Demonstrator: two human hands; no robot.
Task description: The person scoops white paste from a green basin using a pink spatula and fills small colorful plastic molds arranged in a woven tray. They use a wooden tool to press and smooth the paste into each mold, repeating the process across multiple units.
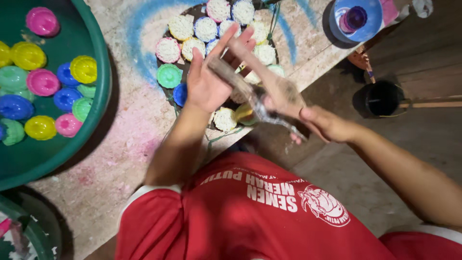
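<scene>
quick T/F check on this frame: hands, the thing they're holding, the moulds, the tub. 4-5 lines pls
1. Both hands are on one clear plastic bag. True: the left hand lies open against its upper end, and the right hand grips its lower end.
2. The green tub sits right of the person. False: it is at the left.
3. The tub holds small coloured moulds. True: pink, yellow, blue and green.
4. The moulds on the dark tray are all empty. False: most hold a white filling.
5. The person wears a blue shirt. False: the shirt is red.
</scene>
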